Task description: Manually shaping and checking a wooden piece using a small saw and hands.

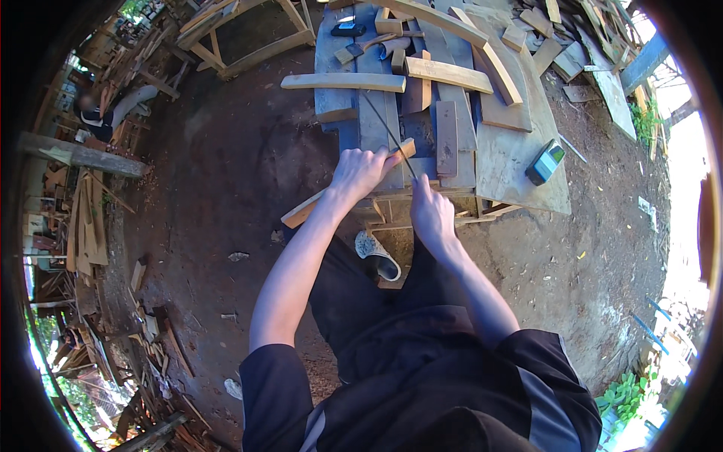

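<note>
My left hand (360,173) presses down and closes round a narrow wooden strip (303,211) lying slantwise over the near edge of the workbench (384,124). The strip's far end shows just beyond my thumb. In my right fist (433,215) is what looks like a handsaw (384,124), its long thin dark blade seen edge-on. That blade crosses the strip close to its far end and points away to the upper left. My fingers hide the handle. Whether the blade's edge has cut into the wood cannot be made out.
Loose wood pieces (449,74), a mallet-like tool (350,53) and a dark tape measure (348,29) lie farther back. At right sits a teal-and-black box-shaped object (544,162). A wooden frame (256,56) stands far left; scrap piles line both sides. Another person (113,113) sits far left.
</note>
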### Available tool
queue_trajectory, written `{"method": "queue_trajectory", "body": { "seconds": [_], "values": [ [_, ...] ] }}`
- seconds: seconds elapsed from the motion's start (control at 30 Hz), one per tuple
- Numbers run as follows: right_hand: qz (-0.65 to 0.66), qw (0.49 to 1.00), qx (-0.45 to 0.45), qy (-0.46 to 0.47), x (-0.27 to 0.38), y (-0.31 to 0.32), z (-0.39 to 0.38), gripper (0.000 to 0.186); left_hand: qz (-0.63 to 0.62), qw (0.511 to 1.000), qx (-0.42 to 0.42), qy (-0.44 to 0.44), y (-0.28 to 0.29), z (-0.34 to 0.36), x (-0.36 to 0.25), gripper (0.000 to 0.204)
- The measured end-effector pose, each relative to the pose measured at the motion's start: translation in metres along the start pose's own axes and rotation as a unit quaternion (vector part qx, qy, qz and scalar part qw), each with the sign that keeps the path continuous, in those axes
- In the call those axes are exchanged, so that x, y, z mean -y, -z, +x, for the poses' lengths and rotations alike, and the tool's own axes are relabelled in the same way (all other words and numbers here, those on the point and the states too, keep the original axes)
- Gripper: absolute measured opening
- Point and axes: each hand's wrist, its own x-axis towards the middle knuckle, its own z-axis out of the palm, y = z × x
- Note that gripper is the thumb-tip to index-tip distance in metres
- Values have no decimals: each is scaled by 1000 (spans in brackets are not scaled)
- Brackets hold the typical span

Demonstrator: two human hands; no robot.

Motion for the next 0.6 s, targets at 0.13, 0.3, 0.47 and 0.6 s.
{"method": "queue_trajectory", "body": {
  "seconds": [0.13, 0.3, 0.47, 0.6],
  "values": [
    [-1, 1000, -8, -18, -16, 9, -43, 16, -7, 1000, -16, -3, 0, 0, -4, 40],
    [-29, 997, 53, -42, -10, 41, -65, 16, 11, 1000, 10, -2, 1, -5, 2, 38],
    [-28, 999, 19, 18, 1, 29, -21, 16, 2, 1000, 12, -28, 1, -4, -3, 35],
    [-71, 997, 23, 25, 11, 11, 34, 21, 5, 1000, 15, -25, -1, -1, -3, 34]
  ]
}}
